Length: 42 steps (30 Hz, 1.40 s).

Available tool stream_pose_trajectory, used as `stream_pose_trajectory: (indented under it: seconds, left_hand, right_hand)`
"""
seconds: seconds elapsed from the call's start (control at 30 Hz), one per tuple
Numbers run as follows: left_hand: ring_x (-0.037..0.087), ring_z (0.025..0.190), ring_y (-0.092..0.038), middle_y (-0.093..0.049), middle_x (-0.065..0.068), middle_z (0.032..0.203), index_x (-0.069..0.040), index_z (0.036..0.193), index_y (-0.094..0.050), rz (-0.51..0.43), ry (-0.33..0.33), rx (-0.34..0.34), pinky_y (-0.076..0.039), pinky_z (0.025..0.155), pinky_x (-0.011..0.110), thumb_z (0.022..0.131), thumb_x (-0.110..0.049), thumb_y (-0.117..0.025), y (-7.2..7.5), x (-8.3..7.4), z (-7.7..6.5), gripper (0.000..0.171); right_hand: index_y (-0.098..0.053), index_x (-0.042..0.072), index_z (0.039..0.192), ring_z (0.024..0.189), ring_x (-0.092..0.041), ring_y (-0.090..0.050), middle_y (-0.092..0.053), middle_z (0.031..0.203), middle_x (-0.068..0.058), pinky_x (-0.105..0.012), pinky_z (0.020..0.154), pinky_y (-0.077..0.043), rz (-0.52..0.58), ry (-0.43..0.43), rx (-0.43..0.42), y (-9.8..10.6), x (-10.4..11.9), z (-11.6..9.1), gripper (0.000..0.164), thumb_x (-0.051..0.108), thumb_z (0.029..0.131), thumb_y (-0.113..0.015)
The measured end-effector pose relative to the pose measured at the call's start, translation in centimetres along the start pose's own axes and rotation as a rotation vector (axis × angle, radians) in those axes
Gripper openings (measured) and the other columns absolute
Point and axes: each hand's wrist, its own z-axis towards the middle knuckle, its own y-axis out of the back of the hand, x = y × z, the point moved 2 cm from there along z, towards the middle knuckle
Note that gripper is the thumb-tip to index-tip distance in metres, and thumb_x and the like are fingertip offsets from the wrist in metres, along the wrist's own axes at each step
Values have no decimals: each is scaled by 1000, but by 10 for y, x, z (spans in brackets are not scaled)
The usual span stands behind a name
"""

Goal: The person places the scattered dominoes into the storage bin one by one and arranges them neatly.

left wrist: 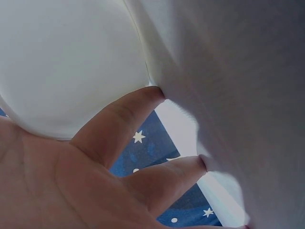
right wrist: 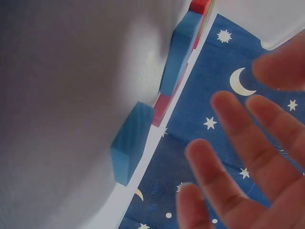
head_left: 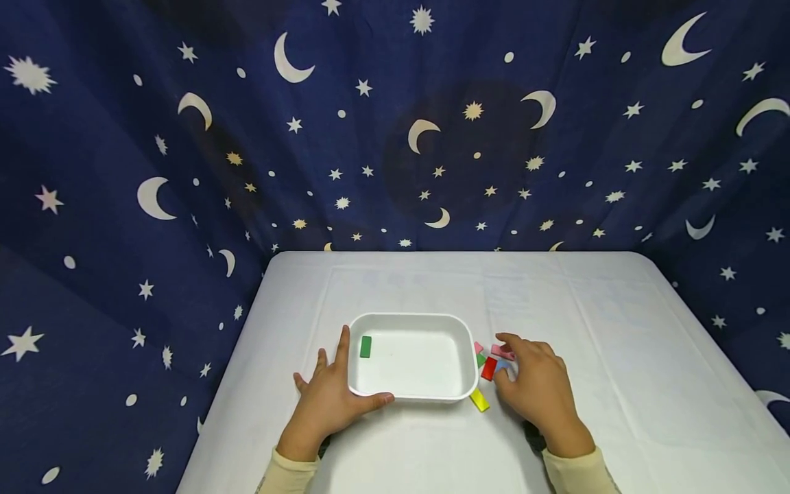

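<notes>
My left hand (head_left: 330, 405) lies spread at the near left corner of a white plastic tray (head_left: 420, 363), index finger along its left wall and thumb by the front rim. A green block (head_left: 366, 347) lies inside the tray at its left end. Above a loose group of blocks beside the tray's right side, my right hand (head_left: 540, 384) hovers with nothing between thumb and fingers. Among these are a red block (head_left: 488, 369), a yellow block (head_left: 479, 400), a pink block (head_left: 501, 353) and a second green block (head_left: 481, 360). Two blue blocks (right wrist: 132, 143) show in the right wrist view.
A white cloth (head_left: 617, 329) covers the table. Dark blue curtains (head_left: 370, 137) with moons and stars stand behind the table and along its sides. Another pink block (head_left: 478, 347) lies against the tray's right wall.
</notes>
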Motion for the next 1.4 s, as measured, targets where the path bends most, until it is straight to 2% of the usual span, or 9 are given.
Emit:
stream_pose_trajectory:
  seconds: [0.23,0.47,0.67,0.9,1.4]
  left_hand:
    - [50,153,-29,-57,14,152,-33,170,5,-5,2,-3,-9,98,94,52,-105,-63,1,-1,1,154]
    - [51,152,-29,-57,14,152,-34,170,6,-20,0,-2,-8,99,94,52,-103,-66,1,-1,-1,154]
    - [51,152,-29,-57,14,152,-35,170,7,-15,-1,-6,-9,98,94,51,-105,-64,1,-1,-1,155]
    - [50,152,-30,-57,14,152,-36,169,9,-7,1,-5,-9,98,94,52,-104,-64,0,-1,-1,154]
    - [50,153,-29,-57,13,152,-36,169,8,-3,2,-2,-10,98,94,51,-107,-61,1,-2,-1,155]
  right_hand:
    - [-73,12,127,108,-40,-63,-77,106,-5,-63,82,-46,-45,-59,94,0,0,0,50,16,77,-75]
    - [-73,11,127,105,-40,-63,-77,108,-5,-62,83,-48,-63,-69,155,-1,-2,-2,50,18,77,-76]
    - [-74,9,126,101,-40,-64,-76,111,-7,-62,80,-50,-74,-41,154,-3,-2,-3,54,21,74,-80]
    - [-73,10,129,102,-40,-64,-75,116,-9,-63,81,-50,-90,-48,184,-4,-5,-2,58,22,73,-84]
    - [-74,9,127,102,-41,-65,-75,115,-10,-63,82,-51,-96,-45,176,-4,-4,-1,52,22,77,-81]
